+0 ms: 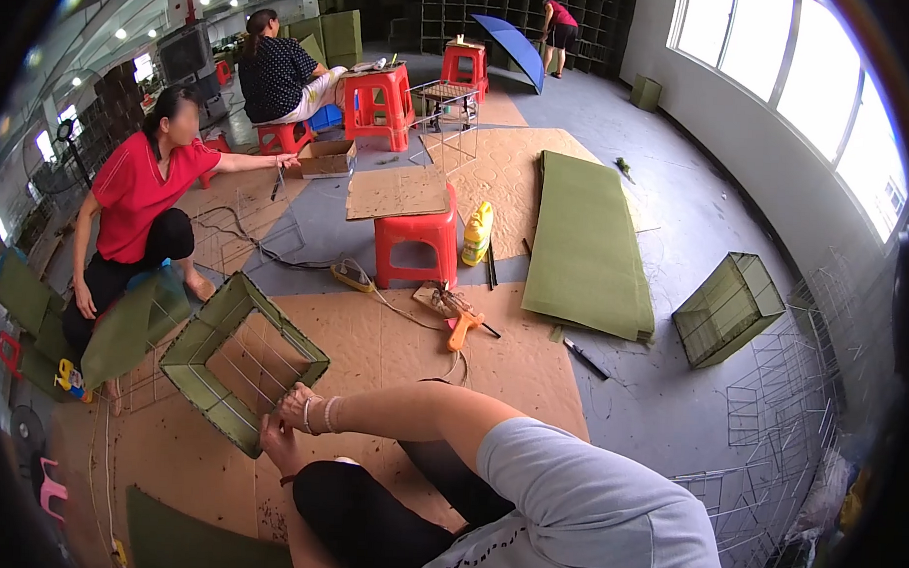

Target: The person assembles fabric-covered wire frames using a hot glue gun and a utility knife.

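Observation:
A box of green sheet over a wire frame [196, 375] tilts toward me at the left, its open side showing thin metal rods across the inside. At its near right corner my right hand [294, 409], with bracelets on the wrist, closes its fingers on the rim. Just below, my left hand [277, 440] grips the same edge, partly hidden by the frame and my knee. The two hands almost touch. An orange glue gun [463, 330] lies on the cardboard [392, 352] to the right of the box, its cord trailing nearby.
Green sheets [588, 249] lie stacked at the right, near a black-handled tool [586, 359] and another green box [726, 312]. Wire frames [770, 425] pile up along the right. Beyond stand a red stool [416, 245] and yellow bottle [478, 235]. A co-worker in red [147, 193] sits at left.

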The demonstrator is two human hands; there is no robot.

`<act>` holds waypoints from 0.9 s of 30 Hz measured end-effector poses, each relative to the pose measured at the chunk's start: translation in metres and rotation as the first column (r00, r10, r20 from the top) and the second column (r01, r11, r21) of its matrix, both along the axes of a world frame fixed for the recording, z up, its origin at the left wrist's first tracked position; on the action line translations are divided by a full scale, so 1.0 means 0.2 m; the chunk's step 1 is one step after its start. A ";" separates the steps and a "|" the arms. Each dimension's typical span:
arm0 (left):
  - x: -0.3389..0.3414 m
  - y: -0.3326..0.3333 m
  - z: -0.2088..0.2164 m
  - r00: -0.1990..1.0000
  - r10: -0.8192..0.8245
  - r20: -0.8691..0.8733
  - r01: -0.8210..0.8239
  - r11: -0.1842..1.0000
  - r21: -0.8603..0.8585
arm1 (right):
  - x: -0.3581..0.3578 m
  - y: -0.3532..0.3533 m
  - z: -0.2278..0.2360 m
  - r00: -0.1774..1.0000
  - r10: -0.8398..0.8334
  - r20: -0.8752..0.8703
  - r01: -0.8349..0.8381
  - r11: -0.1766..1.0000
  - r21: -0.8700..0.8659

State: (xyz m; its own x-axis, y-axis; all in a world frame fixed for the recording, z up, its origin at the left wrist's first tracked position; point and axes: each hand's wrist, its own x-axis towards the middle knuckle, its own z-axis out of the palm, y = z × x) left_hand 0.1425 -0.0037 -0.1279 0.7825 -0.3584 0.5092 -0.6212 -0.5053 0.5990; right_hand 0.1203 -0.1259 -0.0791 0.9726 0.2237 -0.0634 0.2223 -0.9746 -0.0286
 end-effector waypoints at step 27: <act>0.01 0.00 -0.03 0.999 0.006 0.049 -0.006 1.000 0.010 | 0.01 -0.03 -0.01 0.982 0.083 -0.172 -0.089 0.996 -0.026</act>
State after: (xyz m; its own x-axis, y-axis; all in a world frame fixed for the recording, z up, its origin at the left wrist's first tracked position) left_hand 0.1446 -0.0039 -0.1332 0.7586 -0.3589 0.5438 -0.6469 -0.5149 0.5625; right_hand 0.1232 -0.1320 -0.0811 0.9242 0.3006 -0.2356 0.2996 -0.9532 -0.0409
